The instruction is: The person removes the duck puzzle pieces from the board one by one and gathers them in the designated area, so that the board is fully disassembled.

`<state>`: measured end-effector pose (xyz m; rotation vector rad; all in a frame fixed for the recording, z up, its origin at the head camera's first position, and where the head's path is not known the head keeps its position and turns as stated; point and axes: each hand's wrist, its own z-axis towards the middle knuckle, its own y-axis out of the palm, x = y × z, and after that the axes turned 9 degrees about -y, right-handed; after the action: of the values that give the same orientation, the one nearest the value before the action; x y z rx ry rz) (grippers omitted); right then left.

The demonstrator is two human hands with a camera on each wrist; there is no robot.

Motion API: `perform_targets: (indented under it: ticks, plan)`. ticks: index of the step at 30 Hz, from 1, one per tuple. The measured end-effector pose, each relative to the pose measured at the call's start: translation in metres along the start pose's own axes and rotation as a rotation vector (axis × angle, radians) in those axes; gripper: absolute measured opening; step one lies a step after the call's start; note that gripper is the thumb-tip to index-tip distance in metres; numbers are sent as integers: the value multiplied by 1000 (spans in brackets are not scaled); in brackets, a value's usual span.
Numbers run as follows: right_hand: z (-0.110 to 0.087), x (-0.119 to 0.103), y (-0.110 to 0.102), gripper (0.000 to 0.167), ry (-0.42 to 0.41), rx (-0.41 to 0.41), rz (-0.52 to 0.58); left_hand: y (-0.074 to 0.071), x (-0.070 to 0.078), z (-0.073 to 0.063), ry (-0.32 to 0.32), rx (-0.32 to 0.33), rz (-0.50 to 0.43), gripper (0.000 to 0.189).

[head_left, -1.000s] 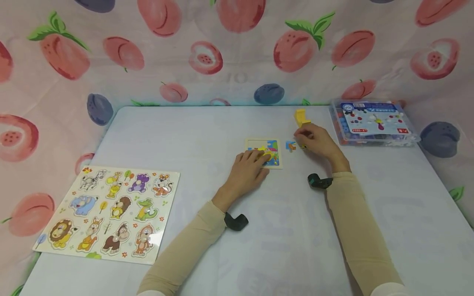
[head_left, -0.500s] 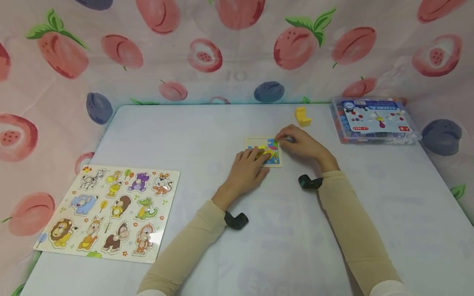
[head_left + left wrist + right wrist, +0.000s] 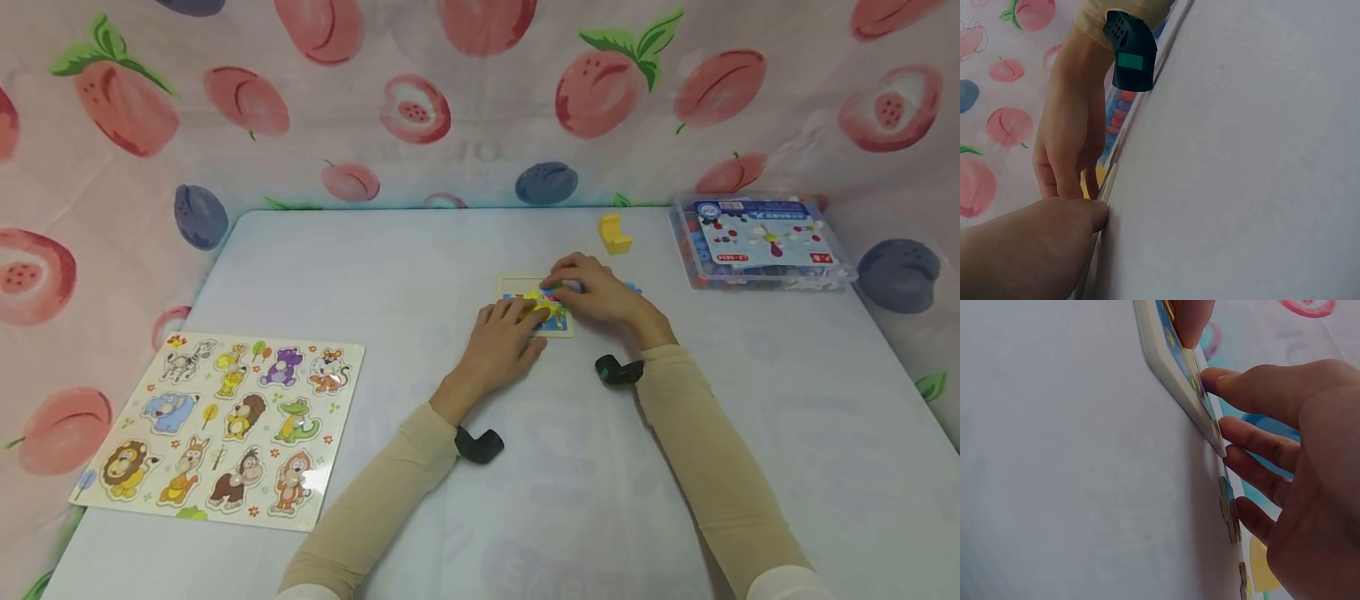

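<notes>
Leftward since the earlier frame, the right hand had slid onto the small puzzle tray, fingers bent over its top right corner; whether they pinched a piece I cannot tell. Under the left hand, flat fingers pressed the tray's lower left.

The person wore beige long sleeves, with a small black wrist camera bearing a green patch strapped at each wrist.
</notes>
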<state>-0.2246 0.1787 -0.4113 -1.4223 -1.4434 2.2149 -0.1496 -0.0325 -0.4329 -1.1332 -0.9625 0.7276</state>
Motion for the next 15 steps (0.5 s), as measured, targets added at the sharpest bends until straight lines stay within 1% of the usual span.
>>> perform_targets:
  ticks: [3, 10, 15]
  plan:
    - [1, -2, 0, 24, -1, -6, -17, 0, 0, 0, -3, 0, -3, 44]
    - [3, -4, 1, 23, -40, -16, -24, -1, 2, 0, -21, -16, -16, 45]
    - [5, -5, 2, 21, -10, 4, -47, -2, 4, 0, -26, -23, -5, 45]
